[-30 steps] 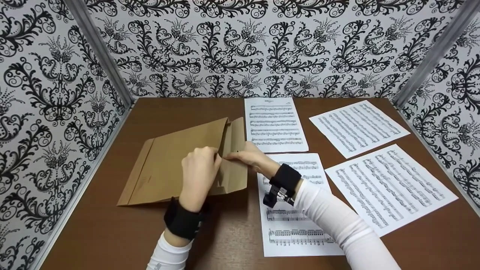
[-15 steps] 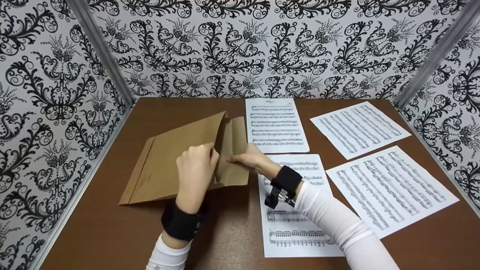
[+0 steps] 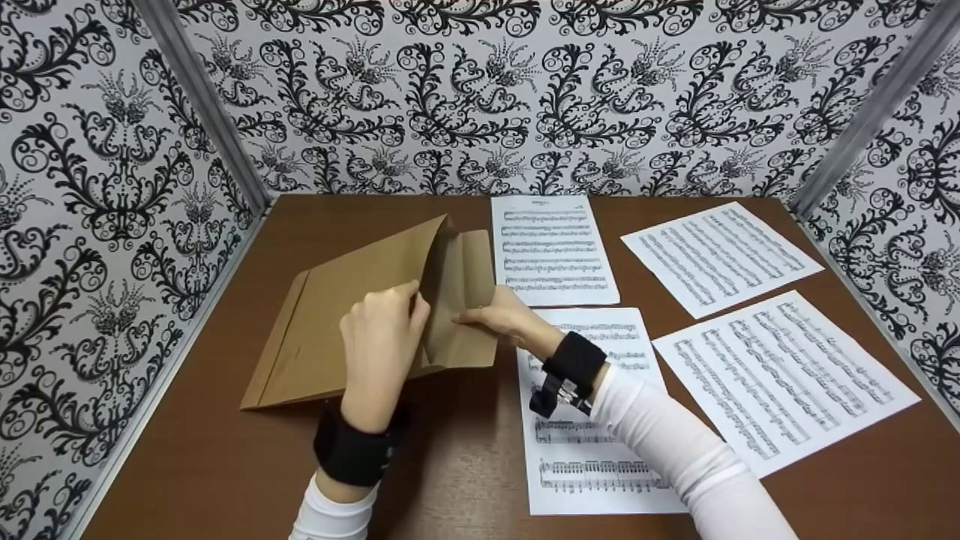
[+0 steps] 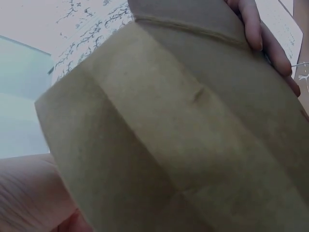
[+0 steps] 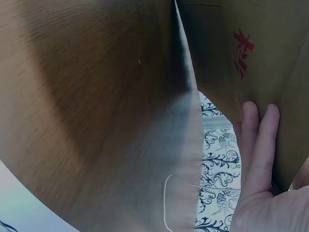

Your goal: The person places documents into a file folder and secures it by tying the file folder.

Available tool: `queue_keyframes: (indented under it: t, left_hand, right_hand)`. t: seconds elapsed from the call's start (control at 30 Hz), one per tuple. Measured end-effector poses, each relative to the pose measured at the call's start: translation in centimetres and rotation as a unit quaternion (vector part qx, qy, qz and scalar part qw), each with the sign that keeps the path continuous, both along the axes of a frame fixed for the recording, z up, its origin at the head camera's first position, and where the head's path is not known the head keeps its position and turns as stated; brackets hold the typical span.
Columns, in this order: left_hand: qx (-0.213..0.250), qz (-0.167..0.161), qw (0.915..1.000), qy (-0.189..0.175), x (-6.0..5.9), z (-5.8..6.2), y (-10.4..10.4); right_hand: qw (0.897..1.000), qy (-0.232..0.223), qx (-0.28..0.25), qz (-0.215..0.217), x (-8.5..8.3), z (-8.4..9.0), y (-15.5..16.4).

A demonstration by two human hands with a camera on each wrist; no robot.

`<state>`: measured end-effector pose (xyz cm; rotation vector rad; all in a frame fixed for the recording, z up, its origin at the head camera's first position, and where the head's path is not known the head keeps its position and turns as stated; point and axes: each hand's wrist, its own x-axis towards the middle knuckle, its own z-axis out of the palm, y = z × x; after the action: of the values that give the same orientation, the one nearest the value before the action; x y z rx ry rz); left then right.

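A large brown paper envelope (image 3: 356, 274) stands tilted over the left half of the table, its mouth gaping to the right. My left hand (image 3: 381, 330) has curled fingers gripping the front panel's edge at the mouth. At the flap side, my right hand (image 3: 504, 313) pinches the back panel, thumb inside and fingers behind it. The right wrist view shows those straight fingers (image 5: 263, 140) against the envelope's outside, below a red printed mark (image 5: 243, 50). In the left wrist view, the envelope's creased flap (image 4: 159, 111) hides most of my left hand. The envelope's depths are out of sight.
Several sheets of music lie on the brown table (image 3: 450, 480): one at the back (image 3: 555, 251), one under my right forearm (image 3: 592, 480), and two slanted ones (image 3: 720, 259) to the right. Patterned walls (image 3: 480, 97) enclose the back and sides.
My left hand has moved left and drawn the front panel with it, so the envelope's mouth is wider. My right hand has slid slightly down along the flap side, still pinching it.
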<state>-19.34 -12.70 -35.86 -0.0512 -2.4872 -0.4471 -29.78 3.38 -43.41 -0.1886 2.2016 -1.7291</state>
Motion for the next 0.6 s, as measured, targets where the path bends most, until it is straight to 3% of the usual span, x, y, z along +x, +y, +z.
queue_keyframes:
  t: [0.33,0.6]
  left_hand:
    - [0.002,-0.007,1.0000,-0.004,-0.4,-0.4,0.1]
    - [-0.010,-0.019,0.9996,-0.020,-1.2,-1.3,0.5]
  right_hand:
    - [1.000,0.005,-0.009,0.011,-0.1,0.3,0.2]
    - [0.997,-0.051,-0.049,-0.014,-0.3,0.2,0.0]
